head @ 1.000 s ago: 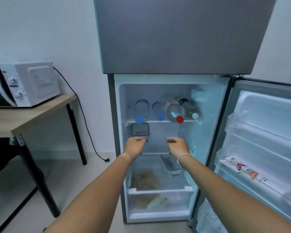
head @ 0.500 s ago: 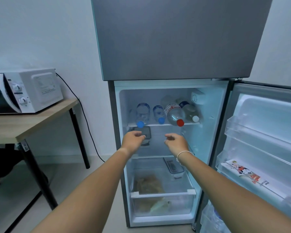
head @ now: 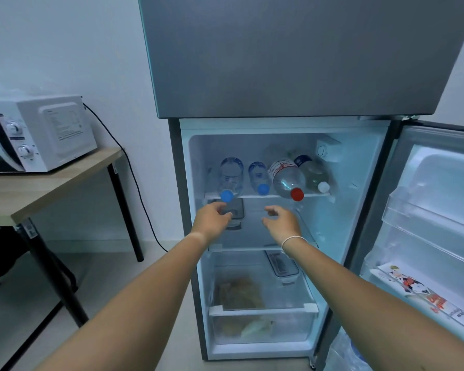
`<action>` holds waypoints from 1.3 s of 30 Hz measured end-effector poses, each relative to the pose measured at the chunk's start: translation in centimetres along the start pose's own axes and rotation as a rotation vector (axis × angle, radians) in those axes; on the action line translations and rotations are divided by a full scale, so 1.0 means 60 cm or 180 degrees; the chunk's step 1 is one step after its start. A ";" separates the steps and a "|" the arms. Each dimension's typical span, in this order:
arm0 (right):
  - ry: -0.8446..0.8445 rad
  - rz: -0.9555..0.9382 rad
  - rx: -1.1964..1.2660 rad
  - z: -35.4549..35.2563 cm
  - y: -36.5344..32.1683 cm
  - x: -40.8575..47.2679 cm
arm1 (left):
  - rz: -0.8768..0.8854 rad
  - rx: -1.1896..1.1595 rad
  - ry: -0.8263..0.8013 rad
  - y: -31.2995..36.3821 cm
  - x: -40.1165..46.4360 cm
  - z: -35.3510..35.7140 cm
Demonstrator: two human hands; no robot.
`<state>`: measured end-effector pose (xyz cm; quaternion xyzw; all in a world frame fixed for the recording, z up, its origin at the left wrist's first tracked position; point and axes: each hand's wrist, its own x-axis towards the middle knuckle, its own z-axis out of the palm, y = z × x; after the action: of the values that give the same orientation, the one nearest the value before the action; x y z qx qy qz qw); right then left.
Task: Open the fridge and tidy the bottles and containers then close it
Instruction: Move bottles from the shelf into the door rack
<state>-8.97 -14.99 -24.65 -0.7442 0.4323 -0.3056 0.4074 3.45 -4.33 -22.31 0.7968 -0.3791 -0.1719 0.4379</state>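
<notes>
The fridge (head: 284, 62) stands with its lower door (head: 429, 210) swung open to the right. On the top shelf (head: 273, 195) lie several clear bottles on their sides: two with blue caps (head: 227, 195), one with a red cap (head: 297, 194), one with a white cap (head: 323, 187). Below the shelf sits a dark-lidded container (head: 236, 210). My left hand (head: 212, 219) is just under the left blue cap, in front of that container, fingers apart and empty. My right hand (head: 281, 220) hovers beside it, fingers loosely spread, holding nothing.
Another lidded container (head: 281, 266) sits on the lower shelf above a crisper drawer (head: 263, 325) with food. A printed carton (head: 423, 295) lies in the door rack. A white microwave (head: 38, 132) stands on a wooden table (head: 51, 183) at left, its cord trailing to the floor.
Both hands have risen and reached deeper into the fridge, toward the top shelf. The fingers of both hands have spread further. My view has tilted slightly down and closer.
</notes>
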 end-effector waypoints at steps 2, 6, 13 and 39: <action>0.0010 -0.0069 -0.0076 0.004 -0.005 0.019 | 0.0071 0.0122 -0.0013 0.000 0.014 0.001; 0.0080 -0.0273 -0.0347 0.017 -0.014 0.068 | 0.0280 0.0467 0.0141 -0.004 0.050 0.007; 0.0137 -0.0545 -0.0801 0.029 -0.018 0.130 | 0.0570 0.1307 0.0082 -0.001 0.120 0.016; 0.0344 -0.0497 -0.1085 0.057 -0.014 0.188 | 0.0711 0.1791 0.0248 0.003 0.195 0.047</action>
<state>-0.94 -23.63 -24.39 -0.8161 0.4400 -0.2982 0.2267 9.32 -14.83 -23.03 0.8462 -0.4800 0.0198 0.2305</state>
